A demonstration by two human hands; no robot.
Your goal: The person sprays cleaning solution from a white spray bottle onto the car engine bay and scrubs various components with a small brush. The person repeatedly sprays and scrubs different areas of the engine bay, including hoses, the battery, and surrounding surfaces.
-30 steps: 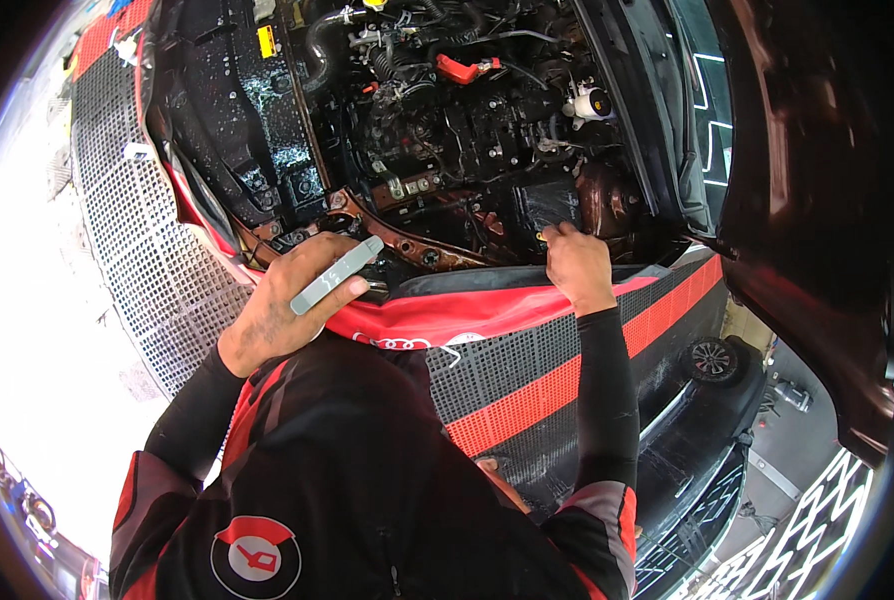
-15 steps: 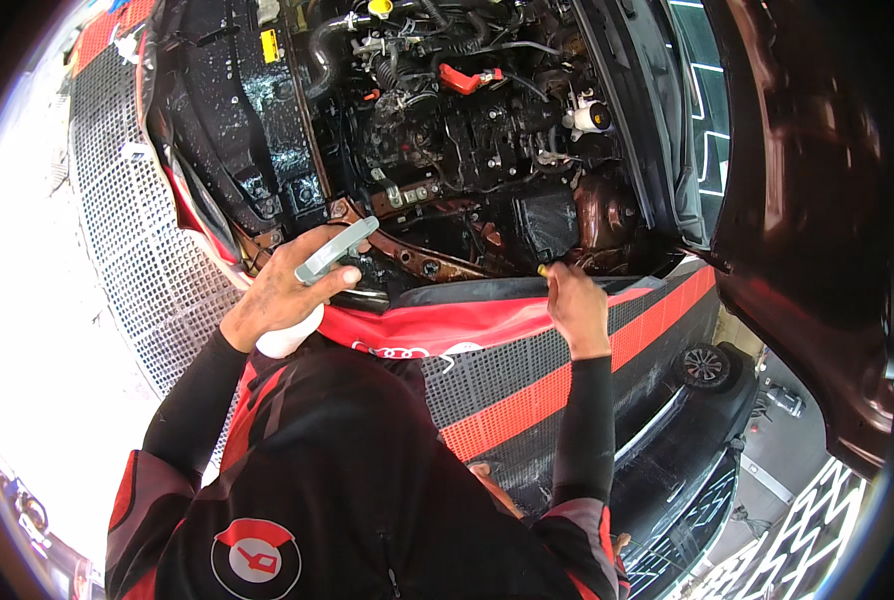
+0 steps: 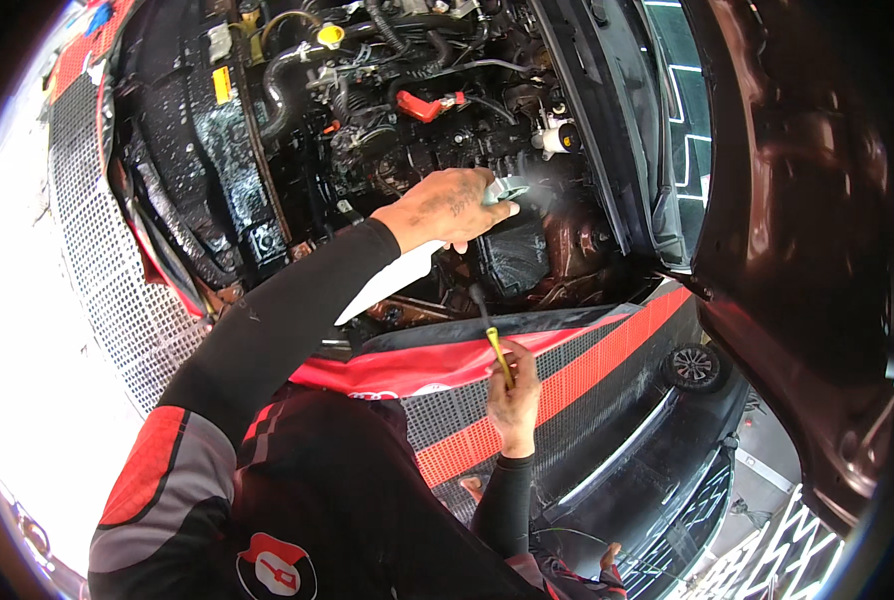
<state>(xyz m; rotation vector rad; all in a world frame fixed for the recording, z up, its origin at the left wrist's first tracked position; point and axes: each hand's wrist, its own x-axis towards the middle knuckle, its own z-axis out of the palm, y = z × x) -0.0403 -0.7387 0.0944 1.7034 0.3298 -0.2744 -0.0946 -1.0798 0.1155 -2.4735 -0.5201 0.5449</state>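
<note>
Out over the engine bay [image 3: 367,165], my left hand [image 3: 437,205] is wrapped round a white spray bottle [image 3: 392,280] with a grey trigger head. A faint mist shows just past the nozzle, towards the right side of the bay. My right hand [image 3: 514,405] grips a slim brush [image 3: 495,345] by its yellow handle, nearer to me, above the bay's front edge. The brush's dark tip points up towards a wet black box-shaped cover [image 3: 515,258]. Below the hands, a red and black fender cover [image 3: 407,368] drapes over the edge.
The raised brown bonnet [image 3: 797,200] stands at the right. A yellow cap [image 3: 330,37] and a red part [image 3: 422,105] sit among the hoses. Red and black grid flooring [image 3: 457,455] and another dark car [image 3: 637,470] lie beyond. Part of another person [image 3: 607,560] shows at the bottom.
My left hand has reached right and forward over the engine with the spray bottle, and mist now shows. My right hand has drawn back towards me, bringing the brush into sight.
</note>
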